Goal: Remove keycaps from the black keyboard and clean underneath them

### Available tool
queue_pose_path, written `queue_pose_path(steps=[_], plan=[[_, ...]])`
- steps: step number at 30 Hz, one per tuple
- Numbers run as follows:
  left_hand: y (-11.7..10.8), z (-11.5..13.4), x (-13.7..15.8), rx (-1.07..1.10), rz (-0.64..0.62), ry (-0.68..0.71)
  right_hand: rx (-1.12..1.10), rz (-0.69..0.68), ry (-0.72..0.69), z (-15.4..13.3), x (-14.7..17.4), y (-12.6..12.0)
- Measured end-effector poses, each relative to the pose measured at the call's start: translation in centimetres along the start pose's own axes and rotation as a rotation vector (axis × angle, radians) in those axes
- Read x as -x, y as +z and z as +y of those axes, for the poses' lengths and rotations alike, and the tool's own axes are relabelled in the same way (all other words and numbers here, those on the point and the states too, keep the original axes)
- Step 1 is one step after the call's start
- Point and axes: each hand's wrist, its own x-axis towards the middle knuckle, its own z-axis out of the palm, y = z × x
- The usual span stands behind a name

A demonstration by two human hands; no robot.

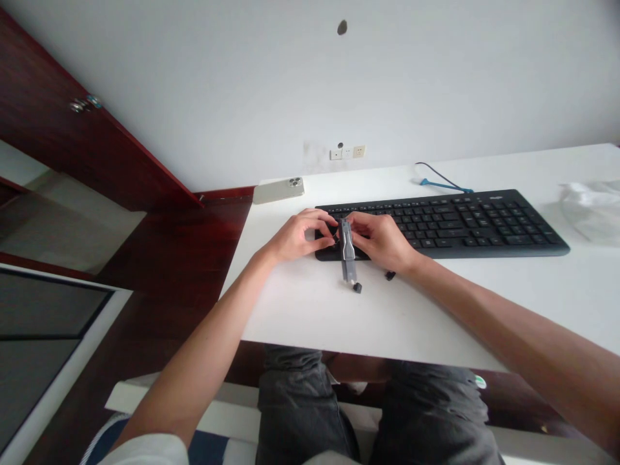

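Observation:
A black keyboard (450,223) lies on the white table, with both hands over its left end. My right hand (385,242) is closed on a slim grey tool (347,248) with a lighter metal-looking strip, which points down toward the table's front. My left hand (305,237) is just left of the tool, thumb and fingertips curled close together at the keyboard's left keys. Whatever is between those fingertips is dark and too small to make out. One loose black keycap (357,288) lies by the tool's lower end. Another small black piece (390,276) shows beneath my right wrist.
A phone (278,190) lies at the table's back left corner. Behind the keyboard is a blue piece (445,185) with a thin dark cable. A clear plastic bag (593,210) rests at the right. The white table's (300,310) front edge is above my knees.

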Motion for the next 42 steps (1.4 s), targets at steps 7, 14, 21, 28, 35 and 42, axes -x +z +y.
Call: queue_pose_path(steps=[7, 14, 21, 28, 35, 42], plan=[[-0.3, 2.0, -0.3, 0.101, 0.084, 0.007, -0.039, 0.001, -0.111, -1.1, 0.1, -0.3], [-0.2, 2.6, -0.4, 0.038, 0.093, -0.022, -0.149, 0.065, -0.085, -0.9, 0.0, -0.1], [-0.4, 2.6, -0.4, -0.152, 0.091, 0.004, 0.077, 0.066, -0.156, -1.9, 0.0, -0.3], [-0.2, 2.6, -0.3, 0.041, 0.049, -0.059, 0.251, -0.038, -0.350, -2.4, 0.3, 0.0], [-0.3, 2.5, -0.4, 0.122, 0.171, -0.186, 0.534, 0.014, -0.432, -2.7, 0.2, 0.6], [0.2, 2.0, -0.2, 0.024, 0.194, -0.227, 0.319, 0.149, -0.471, -3.3, -0.2, 0.6]])
